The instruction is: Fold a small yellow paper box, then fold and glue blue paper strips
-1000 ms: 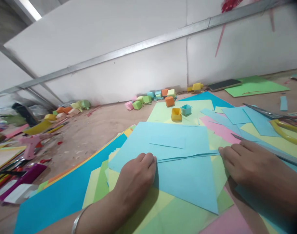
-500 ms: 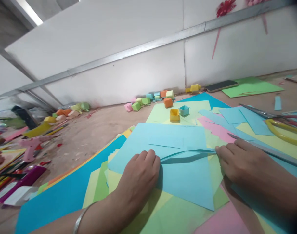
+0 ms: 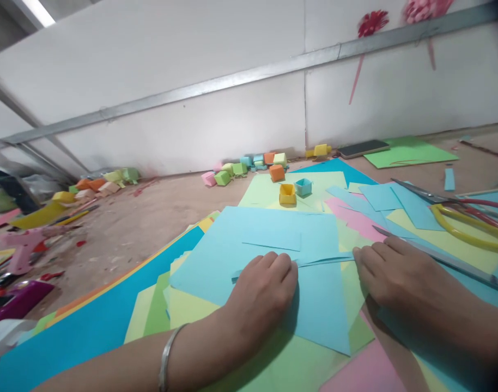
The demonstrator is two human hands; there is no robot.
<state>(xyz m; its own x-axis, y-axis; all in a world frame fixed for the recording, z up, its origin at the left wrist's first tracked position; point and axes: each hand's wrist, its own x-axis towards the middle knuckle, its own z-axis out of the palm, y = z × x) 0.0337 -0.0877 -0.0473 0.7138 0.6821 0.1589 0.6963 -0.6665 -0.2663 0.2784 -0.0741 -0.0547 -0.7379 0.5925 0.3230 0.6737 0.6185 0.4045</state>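
Note:
A narrow light blue paper strip (image 3: 325, 259) runs between my hands, low over a larger light blue sheet (image 3: 322, 305). My left hand (image 3: 265, 288) is closed over the strip, whose other end pokes out on its left side. At the strip's right end, the fingertips of my right hand (image 3: 390, 272) pinch it. A small light blue rectangle of paper (image 3: 272, 240) lies on the sheet just beyond the strip. Next to my right hand lies a long grey blade (image 3: 457, 262), partly hidden by the hand. Scissors with yellow and red handles (image 3: 441, 209) rest beyond it.
Small open paper boxes, one yellow (image 3: 287, 195) and one blue (image 3: 303, 187), stand ahead. Several coloured paper cubes (image 3: 240, 169) sit by the white wall (image 3: 232, 130). A phone (image 3: 364, 148) lies at the back. A pink glue gun (image 3: 22, 247) is at left.
My left hand has slid right along the strip, closer to my right hand, and the strip's left end now shows behind it. The right hand keeps its pinch. The view has shifted slightly.

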